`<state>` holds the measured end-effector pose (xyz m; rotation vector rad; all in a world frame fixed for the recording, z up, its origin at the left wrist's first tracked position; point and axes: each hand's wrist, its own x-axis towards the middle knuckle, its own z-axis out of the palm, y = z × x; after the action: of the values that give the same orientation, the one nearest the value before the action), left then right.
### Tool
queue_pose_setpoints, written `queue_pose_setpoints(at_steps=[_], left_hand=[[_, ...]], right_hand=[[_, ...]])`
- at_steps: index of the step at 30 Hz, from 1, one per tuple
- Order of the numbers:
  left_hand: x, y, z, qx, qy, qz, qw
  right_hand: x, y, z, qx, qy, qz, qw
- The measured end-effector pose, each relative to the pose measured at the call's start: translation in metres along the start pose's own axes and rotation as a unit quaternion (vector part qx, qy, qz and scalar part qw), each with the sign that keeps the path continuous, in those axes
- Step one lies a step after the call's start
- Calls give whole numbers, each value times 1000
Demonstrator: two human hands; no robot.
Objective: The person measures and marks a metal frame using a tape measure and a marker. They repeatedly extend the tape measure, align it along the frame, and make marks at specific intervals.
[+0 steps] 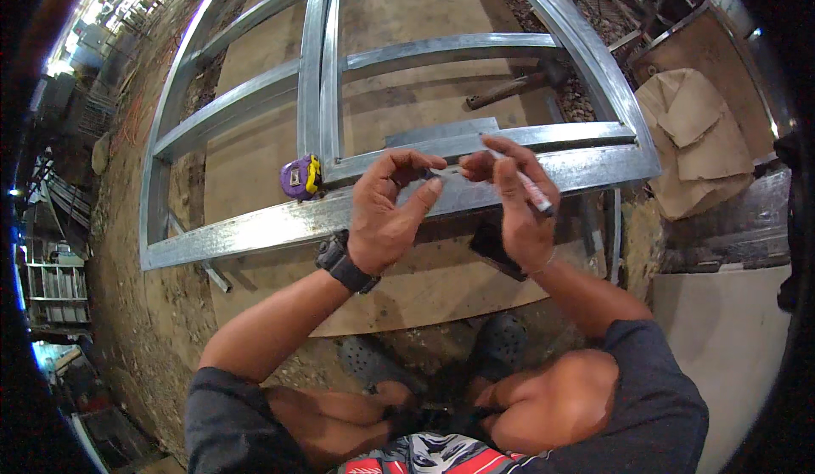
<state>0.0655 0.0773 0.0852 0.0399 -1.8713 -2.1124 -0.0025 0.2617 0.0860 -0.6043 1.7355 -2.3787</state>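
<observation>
My right hand (pixel 525 198) grips a white marker (pixel 532 187) with a dark end, slanted between thumb and fingers above the metal frame. Close beside it, my left hand (pixel 392 207) is closed in a pinch, thumb against fingers, on a small dark piece (pixel 431 174) too small to name. Both hands hover over the near bar of a shiny metal frame (pixel 280 224) made of square tubes. A purple and yellow tape measure (pixel 300 178) rests against that bar, left of my left hand. Just beyond the hands, a flat grey metal strip (pixel 450 130) lies along the inner tube.
A hammer (pixel 505 90) with a wooden handle lies inside the frame on a brown board (pixel 399 7). Crumpled brown paper (pixel 696 139) is at the right, near a pale panel (pixel 717 330). Below my right wrist is a dark flat object (pixel 495 252). My feet stand at the board's near edge.
</observation>
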Motion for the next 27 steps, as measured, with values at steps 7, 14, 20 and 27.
queue_pose_setpoints(at_steps=[7,14,20,27], left_hand=[[18,5,-29,304,-76,129,941],[20,9,-25,323,-121,159,925],[9,21,-15,330,-165,134,920],[8,15,15,286,-151,55,945]], right_hand=[[14,-13,-8,22,-50,81,995],[15,-5,-3,26,-81,111,990],[9,5,-5,-1,-168,182,969],[6,46,-3,-33,-202,-2,979]])
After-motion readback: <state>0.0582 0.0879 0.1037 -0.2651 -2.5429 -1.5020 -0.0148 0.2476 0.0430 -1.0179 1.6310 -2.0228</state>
